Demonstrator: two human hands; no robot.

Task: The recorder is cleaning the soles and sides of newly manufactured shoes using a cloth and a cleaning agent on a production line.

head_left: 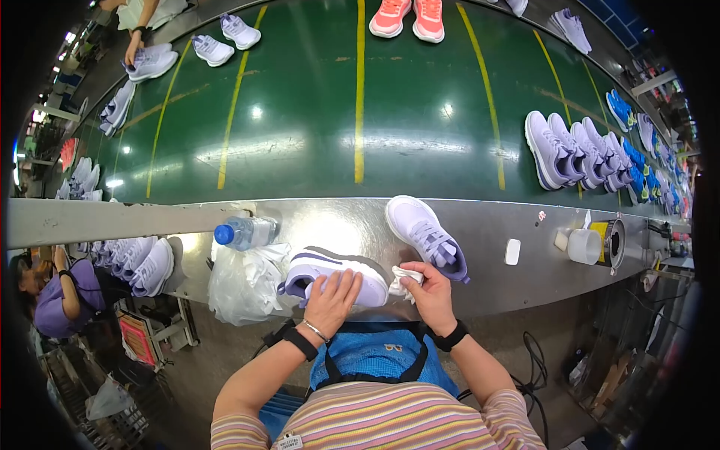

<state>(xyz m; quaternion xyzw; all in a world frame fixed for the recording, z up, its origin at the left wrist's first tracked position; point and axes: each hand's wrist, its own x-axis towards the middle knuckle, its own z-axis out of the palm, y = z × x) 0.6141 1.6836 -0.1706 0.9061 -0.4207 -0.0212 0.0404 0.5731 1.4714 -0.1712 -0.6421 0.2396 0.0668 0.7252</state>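
A lavender sneaker (373,289) lies on its side on the metal ledge, its white sole edge facing away from me. My left hand (332,301) rests over its upper, fingers closed against the shoe. At the toe end, my right hand (431,294) pinches a crumpled white cloth (406,280) close to the sole. Just beyond that hand stands a second lavender sneaker (424,231), its toe pointing away and its heel near the ledge's front edge.
A capped water bottle (247,233) and a clear plastic bag (244,281) sit left. Right are a white block (512,252), a translucent cup (583,246) and a yellow-black can (611,244). Beyond runs a green conveyor (300,112) with several sneakers (574,154). A co-worker's hand (135,49) touches one.
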